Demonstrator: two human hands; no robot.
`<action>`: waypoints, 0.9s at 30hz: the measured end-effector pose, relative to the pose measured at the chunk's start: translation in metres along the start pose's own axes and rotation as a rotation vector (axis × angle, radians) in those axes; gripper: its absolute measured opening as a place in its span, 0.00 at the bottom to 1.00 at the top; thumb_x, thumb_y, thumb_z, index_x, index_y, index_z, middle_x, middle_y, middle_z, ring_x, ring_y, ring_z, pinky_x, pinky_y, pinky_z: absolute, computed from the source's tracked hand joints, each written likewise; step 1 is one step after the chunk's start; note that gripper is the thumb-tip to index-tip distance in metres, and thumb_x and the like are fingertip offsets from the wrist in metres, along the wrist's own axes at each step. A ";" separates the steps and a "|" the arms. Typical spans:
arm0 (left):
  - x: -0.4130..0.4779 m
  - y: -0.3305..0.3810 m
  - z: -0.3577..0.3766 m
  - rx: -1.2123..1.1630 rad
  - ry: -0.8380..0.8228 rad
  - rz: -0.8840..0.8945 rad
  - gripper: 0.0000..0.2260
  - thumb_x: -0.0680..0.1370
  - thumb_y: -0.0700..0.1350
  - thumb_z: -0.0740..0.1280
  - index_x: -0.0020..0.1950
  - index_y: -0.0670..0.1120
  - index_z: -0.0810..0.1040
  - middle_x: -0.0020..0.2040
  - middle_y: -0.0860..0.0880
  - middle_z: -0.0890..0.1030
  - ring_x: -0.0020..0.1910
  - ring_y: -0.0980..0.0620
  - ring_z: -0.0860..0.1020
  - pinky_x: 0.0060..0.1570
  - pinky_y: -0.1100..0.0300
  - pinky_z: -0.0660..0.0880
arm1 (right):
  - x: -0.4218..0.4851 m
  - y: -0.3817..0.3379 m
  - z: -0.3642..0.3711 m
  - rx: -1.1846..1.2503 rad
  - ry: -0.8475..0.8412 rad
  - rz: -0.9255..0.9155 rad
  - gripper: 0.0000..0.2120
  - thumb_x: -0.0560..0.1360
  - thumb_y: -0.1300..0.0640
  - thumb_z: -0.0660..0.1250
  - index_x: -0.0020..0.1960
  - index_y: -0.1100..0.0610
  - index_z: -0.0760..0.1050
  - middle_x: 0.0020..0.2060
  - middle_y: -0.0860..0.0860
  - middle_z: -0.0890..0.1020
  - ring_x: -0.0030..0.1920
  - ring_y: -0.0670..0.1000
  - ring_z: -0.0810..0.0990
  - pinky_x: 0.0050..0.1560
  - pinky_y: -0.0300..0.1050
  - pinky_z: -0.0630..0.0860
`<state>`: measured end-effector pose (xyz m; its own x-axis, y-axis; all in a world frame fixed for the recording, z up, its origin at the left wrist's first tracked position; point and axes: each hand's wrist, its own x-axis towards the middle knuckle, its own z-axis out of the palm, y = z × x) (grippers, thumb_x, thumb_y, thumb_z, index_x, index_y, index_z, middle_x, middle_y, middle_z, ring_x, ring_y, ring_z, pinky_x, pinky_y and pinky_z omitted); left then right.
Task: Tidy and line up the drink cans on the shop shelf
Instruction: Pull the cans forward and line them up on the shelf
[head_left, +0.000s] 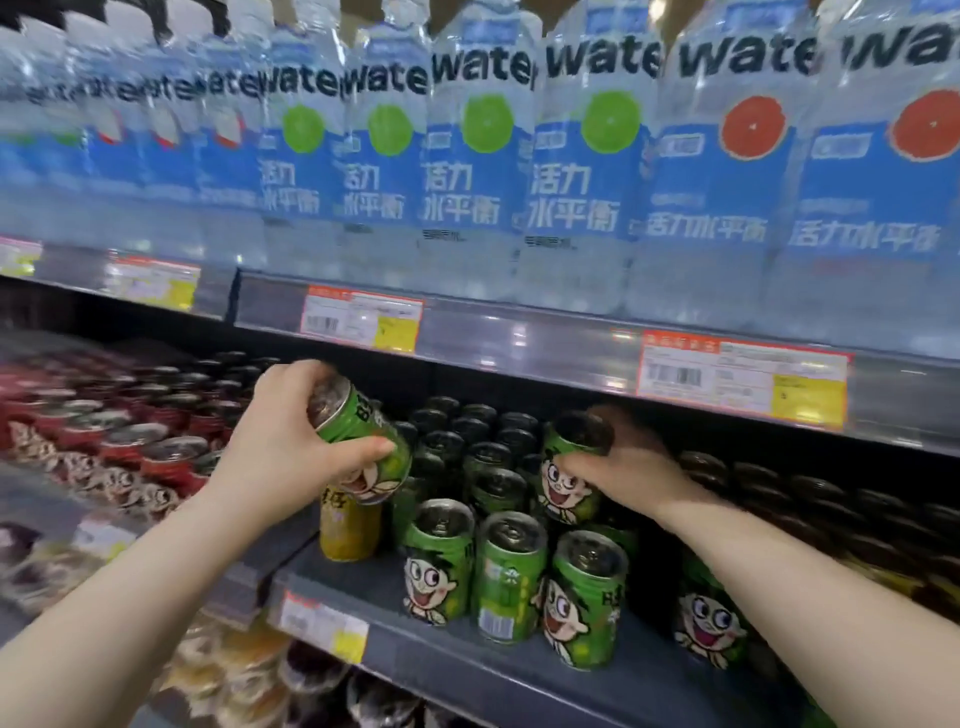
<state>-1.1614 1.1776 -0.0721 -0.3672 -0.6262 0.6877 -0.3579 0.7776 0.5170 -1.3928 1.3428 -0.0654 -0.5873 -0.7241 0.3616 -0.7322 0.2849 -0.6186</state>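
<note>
Green drink cans (511, 574) printed with a cartoon face stood in loose rows on the dark grey shop shelf (415, 639), three of them near the front edge and more behind, their tops in shadow under the shelf above. The left hand (283, 447) gripped one green can (358, 441) and held it tilted in the air above the shelf, its top leaning back toward the wrist and the thumb pressed across its side. The right hand (631, 467) closed around a second green can (571, 467) set higher than the front row, fingers wrapped over its upper rim; whether it rested on other cans could not be told. A yellow can (349, 530) stood just below the lifted one, at the left end of the green rows. Red cans (166, 457) filled the neighbouring shelf section to the left, and dark-topped cans (810, 493) ran off to the right. Above, bottled flavoured water (582, 171) with blue labels lined the upper shelf over price tags (361, 319).
</note>
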 end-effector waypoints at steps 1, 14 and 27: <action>0.000 -0.005 -0.002 -0.003 0.001 -0.003 0.34 0.59 0.50 0.80 0.61 0.45 0.72 0.52 0.51 0.69 0.55 0.53 0.68 0.54 0.60 0.65 | 0.004 -0.001 0.003 -0.013 -0.025 0.005 0.15 0.68 0.56 0.73 0.51 0.49 0.72 0.45 0.49 0.79 0.45 0.49 0.78 0.46 0.38 0.70; -0.023 -0.049 0.001 -0.106 -0.222 0.046 0.37 0.59 0.54 0.78 0.64 0.49 0.68 0.57 0.56 0.66 0.56 0.60 0.65 0.56 0.64 0.62 | 0.014 -0.005 0.026 -0.194 -0.231 0.116 0.19 0.67 0.51 0.73 0.55 0.46 0.71 0.47 0.42 0.76 0.51 0.47 0.75 0.50 0.38 0.71; -0.022 -0.084 -0.005 -0.064 -0.320 0.049 0.38 0.61 0.57 0.77 0.66 0.52 0.64 0.58 0.61 0.62 0.56 0.62 0.65 0.52 0.65 0.64 | 0.040 -0.061 0.076 -0.334 -0.326 -0.043 0.24 0.72 0.56 0.67 0.67 0.49 0.69 0.66 0.51 0.72 0.59 0.48 0.73 0.55 0.34 0.67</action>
<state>-1.1191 1.1259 -0.1280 -0.6377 -0.5661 0.5224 -0.2823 0.8028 0.5252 -1.3457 1.2485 -0.0666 -0.4541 -0.8840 0.1111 -0.8559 0.3982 -0.3299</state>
